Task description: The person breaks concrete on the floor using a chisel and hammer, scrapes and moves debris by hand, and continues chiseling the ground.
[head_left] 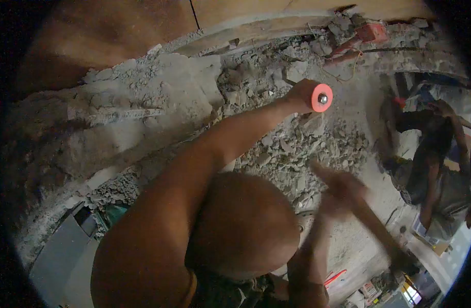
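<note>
My left hand (300, 96) reaches forward over broken rubble, its fingers closed around a chisel (323, 98). Only the chisel's rounded metal head and the pinkish-red disc-shaped guard around it show; its tip is hidden behind hand and guard. Smeared by motion, my right hand (343, 195) grips the handle of a hammer (381, 233). The hammer's dark head (406, 263) is swung back to the lower right, well apart from the chisel. Grey chunks of rubble (297, 159) lie below and between both hands.
A co-worker (438, 154) crouches at the right edge. A dusty red object (371, 33) rests among debris at the back. Brown boards (122, 36) stand along the far left. Near my knees lies a thin red item (335, 277); a grey panel (61, 259) is at lower left.
</note>
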{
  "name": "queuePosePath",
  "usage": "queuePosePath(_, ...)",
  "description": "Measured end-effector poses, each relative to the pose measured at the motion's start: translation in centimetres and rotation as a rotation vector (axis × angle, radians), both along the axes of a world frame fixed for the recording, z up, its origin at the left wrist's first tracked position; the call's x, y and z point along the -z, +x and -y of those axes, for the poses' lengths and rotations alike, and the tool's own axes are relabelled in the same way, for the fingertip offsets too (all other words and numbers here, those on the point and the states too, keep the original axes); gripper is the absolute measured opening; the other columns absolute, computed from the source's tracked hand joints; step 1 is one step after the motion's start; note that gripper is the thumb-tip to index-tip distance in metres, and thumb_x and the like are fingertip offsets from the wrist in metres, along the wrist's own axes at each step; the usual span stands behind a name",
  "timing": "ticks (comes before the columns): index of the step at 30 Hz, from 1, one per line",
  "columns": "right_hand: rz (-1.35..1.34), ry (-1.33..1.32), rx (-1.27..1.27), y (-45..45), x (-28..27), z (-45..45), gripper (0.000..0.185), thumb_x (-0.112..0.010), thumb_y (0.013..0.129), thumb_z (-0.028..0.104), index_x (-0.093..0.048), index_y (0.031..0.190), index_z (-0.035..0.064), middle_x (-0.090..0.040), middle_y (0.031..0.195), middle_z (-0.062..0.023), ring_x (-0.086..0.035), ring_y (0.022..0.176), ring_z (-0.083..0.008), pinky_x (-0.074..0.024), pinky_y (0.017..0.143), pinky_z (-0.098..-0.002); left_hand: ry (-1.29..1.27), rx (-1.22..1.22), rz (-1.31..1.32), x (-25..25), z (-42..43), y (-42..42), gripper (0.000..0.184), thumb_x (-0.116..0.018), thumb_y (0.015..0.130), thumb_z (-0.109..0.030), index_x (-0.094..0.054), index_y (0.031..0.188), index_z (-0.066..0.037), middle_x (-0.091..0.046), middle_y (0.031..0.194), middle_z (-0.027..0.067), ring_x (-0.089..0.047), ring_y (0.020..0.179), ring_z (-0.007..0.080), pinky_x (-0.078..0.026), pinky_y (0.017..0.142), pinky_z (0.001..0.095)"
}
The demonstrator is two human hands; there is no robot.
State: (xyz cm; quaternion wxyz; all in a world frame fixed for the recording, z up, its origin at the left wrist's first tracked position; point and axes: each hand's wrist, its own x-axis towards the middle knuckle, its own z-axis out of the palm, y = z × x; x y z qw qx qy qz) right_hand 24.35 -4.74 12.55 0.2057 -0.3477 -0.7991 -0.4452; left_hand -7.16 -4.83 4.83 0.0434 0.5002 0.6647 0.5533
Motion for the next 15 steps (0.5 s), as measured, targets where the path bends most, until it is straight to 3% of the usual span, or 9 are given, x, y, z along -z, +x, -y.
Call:
queuePosePath(1,-0.530,-0.270,-0.282,-7.3,3.7,3.6,0.021,-0.049,0.095,0.021,-0.056,0.101,0.0025,-0.060,0.077,-0.0068,-0.055,0.064,-0.0194,-0.0476,0.066,-0.0330,0.006,0.002,0.001,-0.4,0.4,0.1,0.024,-0.072,0.069,-0.025,-0.065,0.087,-0.012,-0.066,0.086,0.0136,-0.063,0.082,0.0338,-0.051,0.070,0.0416)
queuePosePath(3,-0.489,-1.921,-0.128,-5.1,-1.2,2.2,0.027,-0.062,0.090,0.031,-0.056,0.082,0.0054,-0.051,0.069,0.0002,-0.047,0.052,-0.0095,-0.0402,0.046,-0.0277,-0.093,0.123,0.158,-1.2,1.5,-0.8,0.026,-0.074,0.069,-0.025,-0.065,0.087,-0.010,-0.066,0.085,0.0139,-0.064,0.081,0.0328,-0.051,0.070,0.0412)
queuePosePath(4,-0.482,-1.922,-0.148,-5.0,-2.0,2.5,0.027,-0.062,0.090,0.031,-0.056,0.082,0.0054,-0.051,0.069,0.0002,-0.047,0.052,-0.0095,-0.0402,0.046,-0.0277,0.084,0.046,0.203,1.7,1.3,-0.4,0.028,-0.076,0.067,-0.025,-0.064,0.085,-0.008,-0.065,0.082,0.0143,-0.064,0.079,0.0324,-0.051,0.069,0.0408)
queuePosePath(6,-0.959,-2.017,-0.086,-3.9,-3.0,3.9,0.026,-0.066,0.089,0.026,-0.053,0.094,0.0035,-0.053,0.075,-0.0015,-0.049,0.057,-0.0105,-0.0417,0.049,-0.0268,0.050,0.024,0.176,1.8,1.8,-0.5,0.028,-0.076,0.066,-0.025,-0.064,0.085,-0.008,-0.065,0.082,0.0143,-0.064,0.079,0.0322,-0.051,0.069,0.0406)
queuePosePath(7,-0.958,-2.025,-0.061,-3.6,-4.1,4.4,0.026,-0.066,0.089,0.026,-0.053,0.094,0.0035,-0.053,0.075,-0.0015,-0.049,0.057,-0.0105,-0.0417,0.049,-0.0268,0.016,0.027,0.151,2.3,2.0,0.3,0.029,-0.076,0.065,-0.025,-0.064,0.085,-0.007,-0.064,0.081,0.0142,-0.064,0.079,0.0321,-0.051,0.069,0.0403)
queuePosePath(9,-1.280,-1.947,-0.479,-4.2,-7.0,4.2,0.027,-0.057,0.090,0.007,-0.047,0.115,0.0011,-0.053,0.073,-0.0034,-0.048,0.059,-0.0102,-0.0400,0.051,-0.0255,0.123,0.086,0.185,2.1,1.7,1.0,0.028,-0.076,0.064,-0.024,-0.063,0.083,-0.007,-0.063,0.080,0.0143,-0.062,0.075,0.0324,-0.050,0.067,0.0411)
queuePosePath(13,-1.314,-1.941,-0.653,-5.0,-11.4,3.3,0.028,-0.056,0.090,0.007,-0.046,0.115,0.0008,-0.054,0.079,-0.0044,-0.051,0.064,-0.0117,-0.0422,0.052,-0.0266,-0.048,0.220,0.034,-2.8,2.6,4.3,0.031,-0.078,0.066,-0.020,-0.063,0.090,-0.009,-0.064,0.086,0.0114,-0.062,0.081,0.0319,-0.049,0.074,0.0410)
queuePosePath(15,-1.367,-1.903,-0.562,-5.2,-11.9,4.4,0.038,-0.067,0.088,0.026,-0.047,0.109,0.0017,-0.055,0.084,-0.0069,-0.053,0.067,-0.0133,-0.0445,0.054,-0.0254,0.055,0.188,-0.059,-3.9,2.8,4.9,0.030,-0.079,0.064,-0.020,-0.063,0.087,-0.010,-0.062,0.089,0.0101,-0.060,0.089,0.0301,-0.046,0.079,0.0392)
